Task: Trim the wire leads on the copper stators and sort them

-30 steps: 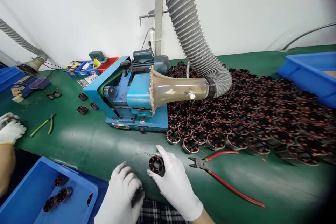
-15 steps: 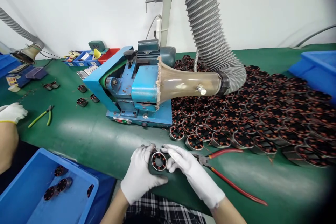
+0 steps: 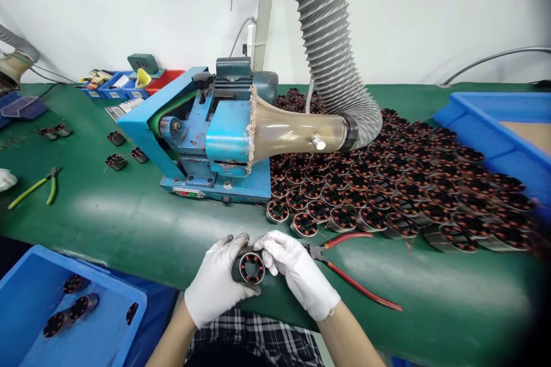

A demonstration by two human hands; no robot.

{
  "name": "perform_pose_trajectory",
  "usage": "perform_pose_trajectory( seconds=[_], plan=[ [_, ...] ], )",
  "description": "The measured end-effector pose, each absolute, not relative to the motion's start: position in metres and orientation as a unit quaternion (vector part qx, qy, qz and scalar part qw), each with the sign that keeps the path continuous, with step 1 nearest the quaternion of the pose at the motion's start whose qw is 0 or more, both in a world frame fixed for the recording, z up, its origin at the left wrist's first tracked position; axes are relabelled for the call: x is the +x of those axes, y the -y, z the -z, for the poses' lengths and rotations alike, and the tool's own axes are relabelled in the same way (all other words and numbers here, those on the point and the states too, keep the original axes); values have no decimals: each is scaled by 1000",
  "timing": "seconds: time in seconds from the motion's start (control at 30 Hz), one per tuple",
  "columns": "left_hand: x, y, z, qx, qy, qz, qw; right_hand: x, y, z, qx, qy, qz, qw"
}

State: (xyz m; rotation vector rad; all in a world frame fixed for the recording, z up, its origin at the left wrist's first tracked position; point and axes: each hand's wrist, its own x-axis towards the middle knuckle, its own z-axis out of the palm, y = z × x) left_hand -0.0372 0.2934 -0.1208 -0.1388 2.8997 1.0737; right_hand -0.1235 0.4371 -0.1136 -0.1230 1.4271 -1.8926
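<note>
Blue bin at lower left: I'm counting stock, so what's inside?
Inside the blue bin, four copper-wound stators show: three close together, one at the right, partly hidden by the rim. Anything else behind the rim or beyond the picture can't be seen.

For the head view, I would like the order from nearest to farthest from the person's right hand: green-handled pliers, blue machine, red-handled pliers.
From the right hand:
1. Red-handled pliers: close beside it, to the right.
2. Blue machine: ahead, to the left.
3. Green-handled pliers: at the far left.
</note>
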Motion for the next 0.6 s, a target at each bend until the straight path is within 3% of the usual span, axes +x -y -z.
perform_pose_trajectory(
  seconds=[0.23,0.4,0.47,0.57,0.6],
  plan=[
    [-39,-297,123,-37,-925,-374,-52,-127,-463,87,40,-468,843,263],
    [-36,-296,129,-88,-933,-341,-68,-141,-494,72,85,-476,872,80],
    [-36,-296,128,-92,-930,-353,-58,-134,-489,84,60,-561,814,135],
    [-38,-295,123,-78,-923,-377,-18,-115,-463,111,-4,-633,717,292],
    [-38,-295,121,-77,-922,-379,-8,-110,-452,119,-18,-650,697,302]
  ],
)
